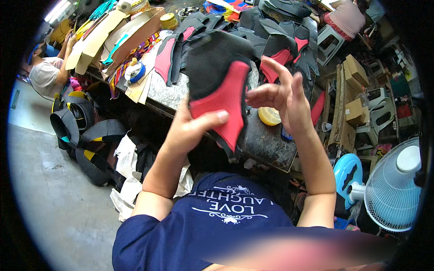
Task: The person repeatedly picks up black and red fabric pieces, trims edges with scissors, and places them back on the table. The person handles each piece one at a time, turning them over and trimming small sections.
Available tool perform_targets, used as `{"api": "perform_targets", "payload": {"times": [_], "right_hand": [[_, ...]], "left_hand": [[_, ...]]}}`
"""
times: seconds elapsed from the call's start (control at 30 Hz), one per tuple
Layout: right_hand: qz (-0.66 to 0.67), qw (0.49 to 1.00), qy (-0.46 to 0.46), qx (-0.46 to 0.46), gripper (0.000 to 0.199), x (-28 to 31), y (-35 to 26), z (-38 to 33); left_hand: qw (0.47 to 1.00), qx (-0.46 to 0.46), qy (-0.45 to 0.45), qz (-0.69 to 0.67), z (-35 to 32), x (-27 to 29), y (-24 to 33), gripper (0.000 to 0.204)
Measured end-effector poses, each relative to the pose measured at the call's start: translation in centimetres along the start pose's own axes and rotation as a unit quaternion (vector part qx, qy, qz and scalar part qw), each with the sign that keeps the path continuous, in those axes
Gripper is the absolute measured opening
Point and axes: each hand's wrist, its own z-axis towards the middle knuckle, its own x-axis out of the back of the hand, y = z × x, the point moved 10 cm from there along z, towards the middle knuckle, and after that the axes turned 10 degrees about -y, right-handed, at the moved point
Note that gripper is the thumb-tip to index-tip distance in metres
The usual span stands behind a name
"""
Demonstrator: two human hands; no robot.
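My left hand (190, 126) grips a black and red sheet-material piece (226, 97) by its lower left side, thumb flat on the red panel. The piece is held up above the near edge of the worktable (271, 147), and its black upper part is blurred. To the right of it, my right hand (291, 104) is raised with fingers apart; its fingertips are close to the piece's right edge, and I cannot tell whether they touch it. A round tub with yellowish contents (269, 116) sits on the table below my right hand. Similar black and red pieces (282, 56) lie piled behind.
Cardboard and cream sheets (97, 40), a yellow jar (169, 21) and a blue tape roll (135, 73) occupy the table's left. Black curved pieces (86, 131) heap on the floor. A fan (393, 185), plastic chairs (377, 113) and boxes (356, 72) stand right. Two other people are nearby.
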Motion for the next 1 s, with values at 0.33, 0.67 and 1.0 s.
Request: {"api": "perform_targets", "payload": {"times": [0.33, 0.67, 1.0], "right_hand": [[-0.134, 0.97, 0.186, 0.082, 0.089, 7.7, -12.0, 7.9], [-0.207, 0.93, 0.248, 0.177, 0.083, 26.0, -12.2, 11.1], [-0.492, 0.76, 0.42, -0.065, 0.06, 35.8, -5.0, 6.5]], "left_hand": [[0.995, 0.015, -0.076, 0.06, 8.9, -1.0, -2.6, 0.048], [0.917, -0.128, 0.075, 0.369, 26.6, 2.9, -2.4, 0.068], [0.775, -0.309, 0.065, 0.548, 16.6, 0.8, -1.2, 0.037]]}}
